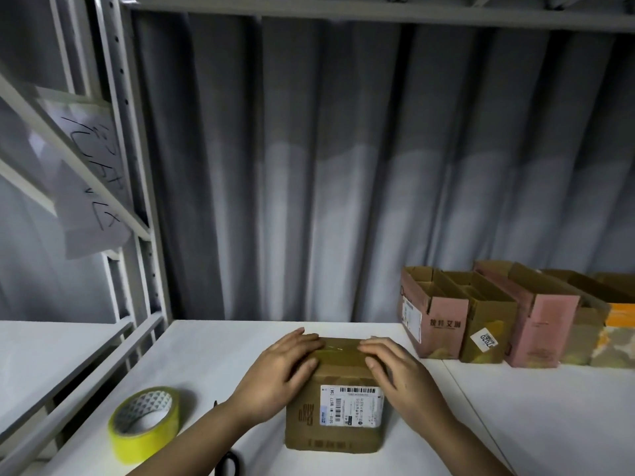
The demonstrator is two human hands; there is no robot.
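Left hand [278, 372] and right hand [400, 376] lie flat, fingers straight, atop the small brown cardboard box [343, 372] mid-table, apparently smoothing its tape seal; the yellow tape roll [144, 426] sits at eight o'clock.

Under my left hand [281, 372] and right hand [402, 376], the parcel box [305, 427] is matt brown cardboard, its sealing tape [340, 353] glossy. The shipping label [357, 407] is smooth paper, the tape roll [137, 441] shiny yellow plastic, and the curtain [343, 166] grey cloth.
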